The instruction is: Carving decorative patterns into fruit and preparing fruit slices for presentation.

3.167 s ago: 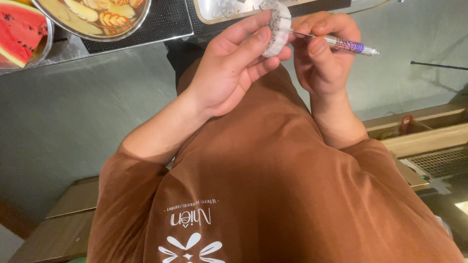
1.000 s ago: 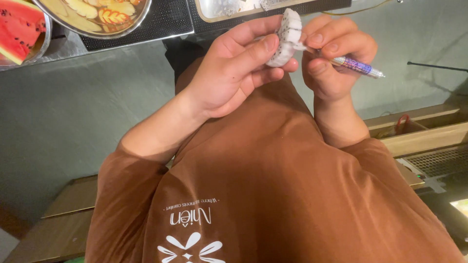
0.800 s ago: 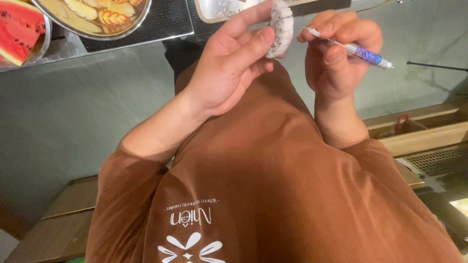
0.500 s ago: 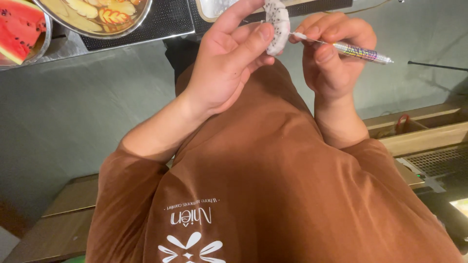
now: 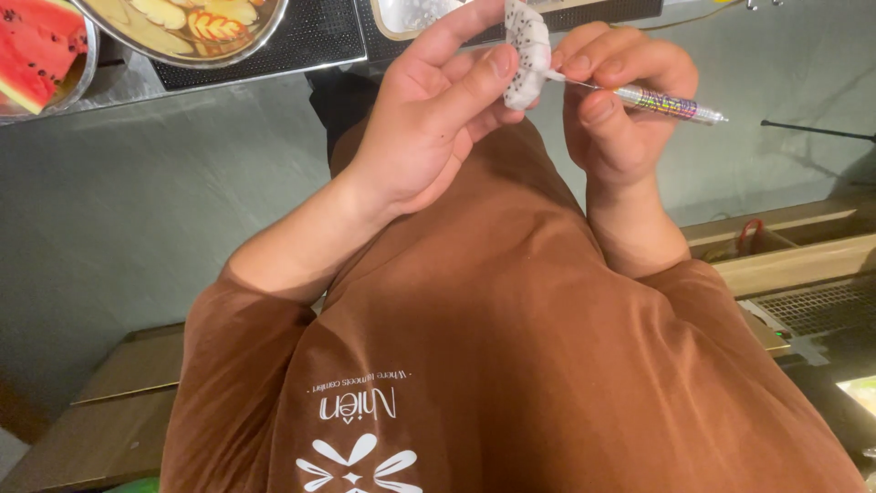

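One view: only the head camera is given, looking down over a brown shirt (image 5: 547, 365) to both hands, which are raised in front of the chest.
Left hand (image 5: 429, 119): it is closed on a white, black-speckled fruit slice (image 5: 526, 50), which is pinched between thumb and fingertips and held upright.
Right hand (image 5: 620, 100): it is clamped round a pen-shaped carving tool (image 5: 662, 102), gripped like a pencil, with the thin tip laid against the slice's edge.
Fruit slice: it is held in the air just short of the worktop's near edge and is not rested on anything.
Worktop: a black mat (image 5: 310, 41) is laid along the near edge. A metal bowl (image 5: 265, 32) of pale, carved fruit pieces is set on it towards the left. Cut watermelon (image 5: 36, 46) is seen in a dish at the far left corner. A light tray (image 5: 392, 18) is partly hidden behind the left hand.
Progress: carving is judged to be under way, since shaped pieces are already gathered in the bowl while the slice is being worked. How much of it has been cut cannot be told, as its face is turned edge-on.
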